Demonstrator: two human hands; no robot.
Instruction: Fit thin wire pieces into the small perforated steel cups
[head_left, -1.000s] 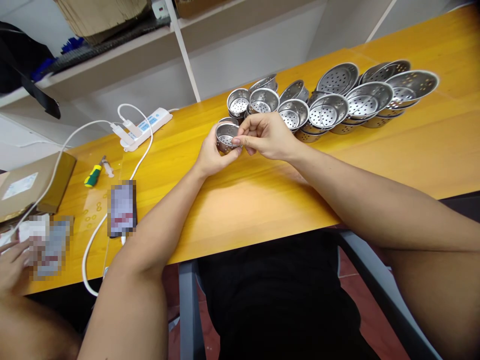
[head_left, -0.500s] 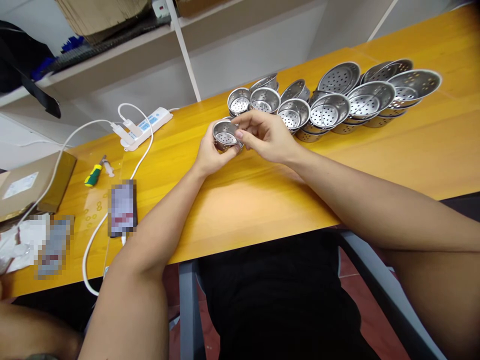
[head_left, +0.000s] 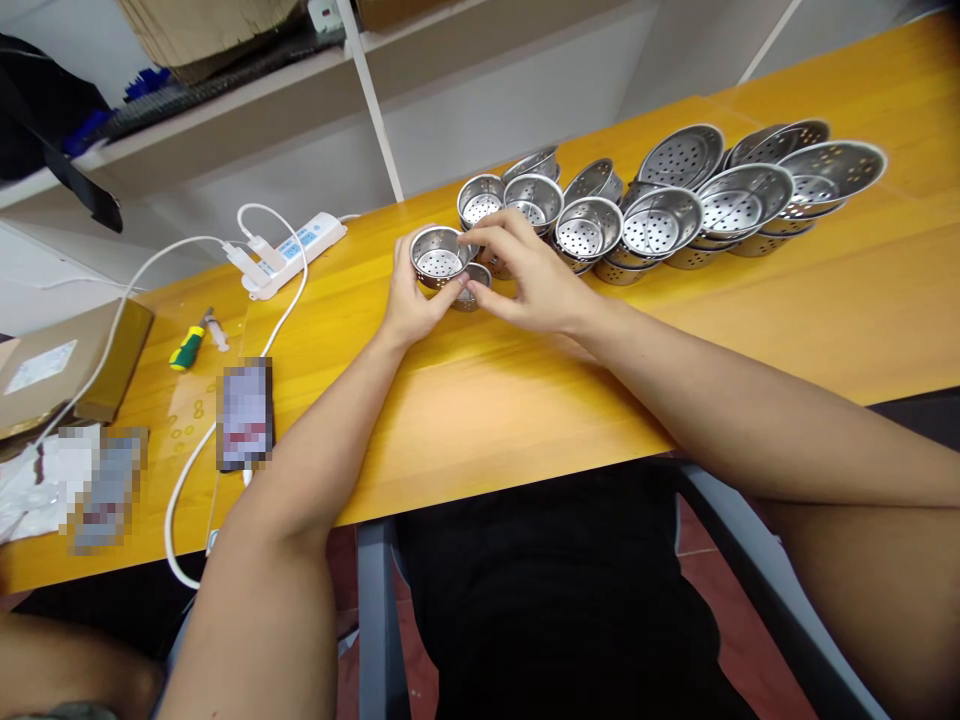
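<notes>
Wooden table bearing strainer baskets, power strip

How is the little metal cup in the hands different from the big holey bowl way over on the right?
The small strainer cup is narrow with straight sides; the wide strainer bowl is much broader, with a flaring rim. The cup is gripped by the left hand, with the right hand beside it, while the bowl sits untouched on other bowls on the table. Both are shiny metal with holes.
</notes>
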